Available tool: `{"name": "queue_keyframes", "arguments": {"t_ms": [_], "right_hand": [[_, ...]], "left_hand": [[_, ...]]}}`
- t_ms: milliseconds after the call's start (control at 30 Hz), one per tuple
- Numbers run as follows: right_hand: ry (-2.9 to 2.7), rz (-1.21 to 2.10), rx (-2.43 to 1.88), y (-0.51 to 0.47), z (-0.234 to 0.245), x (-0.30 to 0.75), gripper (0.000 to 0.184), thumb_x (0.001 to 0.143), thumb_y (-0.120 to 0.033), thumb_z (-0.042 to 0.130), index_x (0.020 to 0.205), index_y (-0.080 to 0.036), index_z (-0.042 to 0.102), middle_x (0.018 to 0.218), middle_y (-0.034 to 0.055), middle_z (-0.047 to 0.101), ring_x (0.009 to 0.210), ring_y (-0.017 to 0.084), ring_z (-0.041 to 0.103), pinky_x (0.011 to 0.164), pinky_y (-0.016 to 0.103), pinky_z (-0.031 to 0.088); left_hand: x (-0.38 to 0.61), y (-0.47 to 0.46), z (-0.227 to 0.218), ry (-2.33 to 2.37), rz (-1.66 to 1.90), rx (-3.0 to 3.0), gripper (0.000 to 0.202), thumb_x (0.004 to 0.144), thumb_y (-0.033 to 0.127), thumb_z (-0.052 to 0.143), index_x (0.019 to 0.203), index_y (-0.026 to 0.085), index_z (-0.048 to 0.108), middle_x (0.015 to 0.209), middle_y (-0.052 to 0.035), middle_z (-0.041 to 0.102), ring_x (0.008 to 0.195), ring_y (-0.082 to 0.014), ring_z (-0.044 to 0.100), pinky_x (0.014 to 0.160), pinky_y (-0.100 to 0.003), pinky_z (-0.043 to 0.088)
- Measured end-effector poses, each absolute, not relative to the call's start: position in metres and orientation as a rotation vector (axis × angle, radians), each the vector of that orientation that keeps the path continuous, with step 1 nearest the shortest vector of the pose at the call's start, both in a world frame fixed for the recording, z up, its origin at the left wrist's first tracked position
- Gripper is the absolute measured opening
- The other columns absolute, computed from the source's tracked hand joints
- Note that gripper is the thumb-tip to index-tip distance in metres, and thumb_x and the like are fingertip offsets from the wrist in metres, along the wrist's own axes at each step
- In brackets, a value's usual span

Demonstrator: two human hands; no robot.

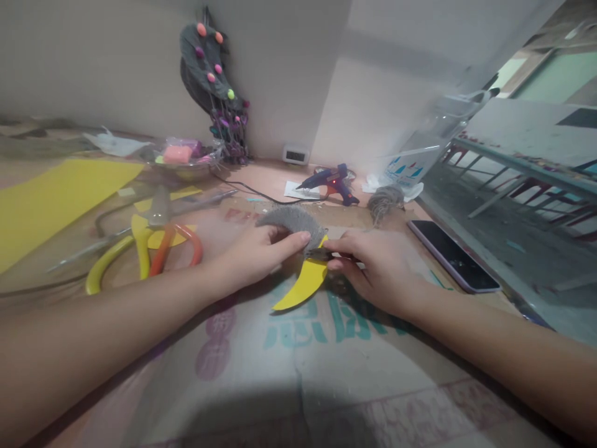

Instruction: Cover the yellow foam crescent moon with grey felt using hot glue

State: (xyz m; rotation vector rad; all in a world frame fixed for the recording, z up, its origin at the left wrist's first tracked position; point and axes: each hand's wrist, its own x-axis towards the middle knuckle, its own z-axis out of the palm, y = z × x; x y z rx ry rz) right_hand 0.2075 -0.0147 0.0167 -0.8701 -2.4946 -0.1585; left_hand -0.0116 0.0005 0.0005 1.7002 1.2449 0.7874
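Observation:
A yellow crescent (303, 287) has its upper part wrapped in grey yarn (291, 218), while its lower tip is bare. My left hand (268, 252) is closed on the wrapped part, thumb on top and fingers behind. At the edge of the wrapping, my right hand (361, 264) pinches a small dark grey bundle (319, 254) that lies across the crescent. It looks like yarn, though blur hides its exact form. Beyond my right hand sits a loose ball of grey yarn (386, 202).
Yellow-handled and orange-handled tools (144, 249) lie at left by a yellow sheet (56, 205). A glue gun (331, 182) with a red light and a small display (295, 154) stand behind. A phone (452, 255) is at right. A grey crescent with pompoms (200, 68) hangs by the wall.

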Motion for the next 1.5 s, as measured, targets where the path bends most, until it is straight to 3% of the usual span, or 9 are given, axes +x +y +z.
{"name": "queue_keyframes", "arguments": {"t_ms": [767, 1500], "right_hand": [[-2.545, -0.341, -0.845, -0.0160, 0.0169, 0.2067, 0.030, 0.097, -0.031, 0.045, 0.093, -0.012, 0.068, 0.070, 0.0047, 0.065, 0.063, 0.014, 0.056, 0.057, 0.025, 0.034], [-2.525, -0.320, -0.814, -0.0159, 0.0150, 0.2091, 0.022, 0.095, -0.027, 0.050, 0.094, -0.013, 0.066, 0.074, 0.0032, 0.066, 0.065, 0.012, 0.056, 0.058, 0.025, 0.032]], "left_hand": [[-0.0095, -0.0034, 0.0076, 1.302, 0.710, 1.784, 0.046, 0.081, 0.059, 0.050, 0.066, 0.018, 0.064, 0.053, 0.0009, 0.057, 0.052, -0.0140, 0.049, 0.052, -0.026, 0.036], [-0.0099, -0.0040, 0.0056, 1.301, 0.715, 1.824, 0.046, 0.082, 0.059, 0.049, 0.069, 0.019, 0.069, 0.055, -0.0009, 0.063, 0.054, -0.0163, 0.055, 0.056, -0.026, 0.041]]}}
